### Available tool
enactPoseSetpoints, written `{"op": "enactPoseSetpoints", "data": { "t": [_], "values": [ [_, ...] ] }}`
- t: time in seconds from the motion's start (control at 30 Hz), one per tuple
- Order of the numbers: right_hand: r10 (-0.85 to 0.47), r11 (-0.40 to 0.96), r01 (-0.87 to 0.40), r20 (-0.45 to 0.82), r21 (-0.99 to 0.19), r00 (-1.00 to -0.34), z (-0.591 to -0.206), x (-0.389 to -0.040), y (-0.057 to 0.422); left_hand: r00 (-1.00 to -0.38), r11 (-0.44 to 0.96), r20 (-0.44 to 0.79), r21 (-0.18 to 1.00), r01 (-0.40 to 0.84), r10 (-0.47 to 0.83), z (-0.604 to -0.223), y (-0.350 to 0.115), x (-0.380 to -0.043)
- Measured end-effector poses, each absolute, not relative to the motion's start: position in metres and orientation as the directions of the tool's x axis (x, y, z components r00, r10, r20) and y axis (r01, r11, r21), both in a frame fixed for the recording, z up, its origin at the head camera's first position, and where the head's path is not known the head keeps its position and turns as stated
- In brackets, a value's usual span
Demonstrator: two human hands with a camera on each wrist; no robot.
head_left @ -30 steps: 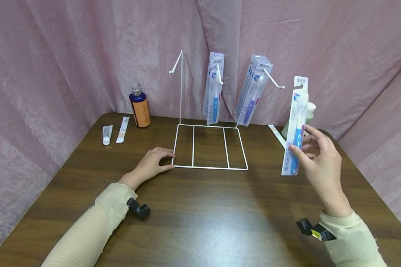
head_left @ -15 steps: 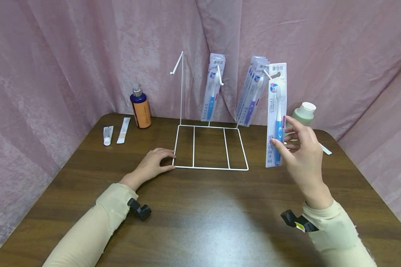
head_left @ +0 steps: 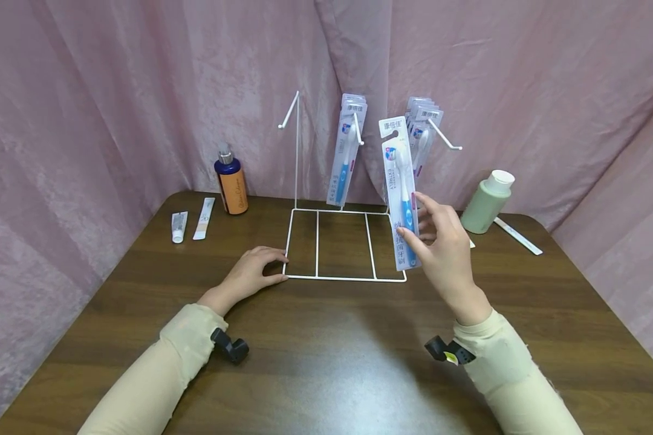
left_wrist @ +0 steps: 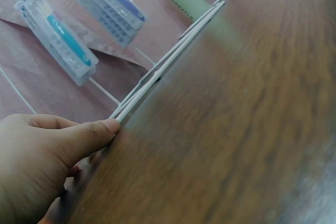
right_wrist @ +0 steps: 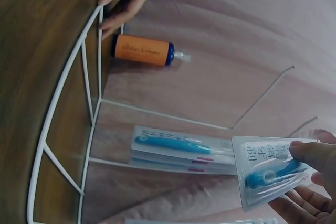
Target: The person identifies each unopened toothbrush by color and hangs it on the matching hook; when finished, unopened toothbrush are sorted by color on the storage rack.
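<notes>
My right hand [head_left: 445, 254] pinches a packaged blue toothbrush [head_left: 401, 193] between thumb and fingers, upright and slightly tilted. It is in front of the white wire display rack [head_left: 345, 278], overlapping the right-hand toothbrush packs [head_left: 423, 130] in the head view. Several blue toothbrush packs [head_left: 344, 163] hang on the middle hook. The left hook [head_left: 288, 110] carries nothing. At the rack's front left corner my left hand [head_left: 253, 270] grips the base wire; the left wrist view shows the thumb [left_wrist: 100, 129] on the wire. In the right wrist view the held pack [right_wrist: 273, 169] shows its lower end.
A blue bottle with an orange label [head_left: 231, 186], a white sachet [head_left: 204, 219] and a small tube [head_left: 179, 227] are at the back left of the wooden table [head_left: 315, 350]. On the right, a green bottle [head_left: 487, 202] stands beside a white strip packet [head_left: 518, 235].
My right hand has carried the packaged toothbrush leftward, from beside the green bottle to in front of the rack's right side. My left hand keeps its grip on the rack's corner.
</notes>
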State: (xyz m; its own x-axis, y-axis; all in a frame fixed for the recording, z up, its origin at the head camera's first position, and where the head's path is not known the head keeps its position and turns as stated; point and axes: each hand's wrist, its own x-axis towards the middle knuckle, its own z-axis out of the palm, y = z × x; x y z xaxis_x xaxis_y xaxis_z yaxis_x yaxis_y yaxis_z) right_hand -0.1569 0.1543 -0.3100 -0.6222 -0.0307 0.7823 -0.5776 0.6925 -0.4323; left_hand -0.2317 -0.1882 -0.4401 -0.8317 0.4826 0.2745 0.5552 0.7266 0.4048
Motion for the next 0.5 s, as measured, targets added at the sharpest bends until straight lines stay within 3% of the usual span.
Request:
{"op": "enactPoseSetpoints", "data": {
  "t": [0.5],
  "values": [
    [-0.094, 0.736, -0.588, 0.810, -0.335, -0.579, -0.321, -0.168, 0.130, -0.832, 0.729, 0.274, 0.401, 0.555, 0.483, -0.441, -0.188, -0.232]
  ]
}}
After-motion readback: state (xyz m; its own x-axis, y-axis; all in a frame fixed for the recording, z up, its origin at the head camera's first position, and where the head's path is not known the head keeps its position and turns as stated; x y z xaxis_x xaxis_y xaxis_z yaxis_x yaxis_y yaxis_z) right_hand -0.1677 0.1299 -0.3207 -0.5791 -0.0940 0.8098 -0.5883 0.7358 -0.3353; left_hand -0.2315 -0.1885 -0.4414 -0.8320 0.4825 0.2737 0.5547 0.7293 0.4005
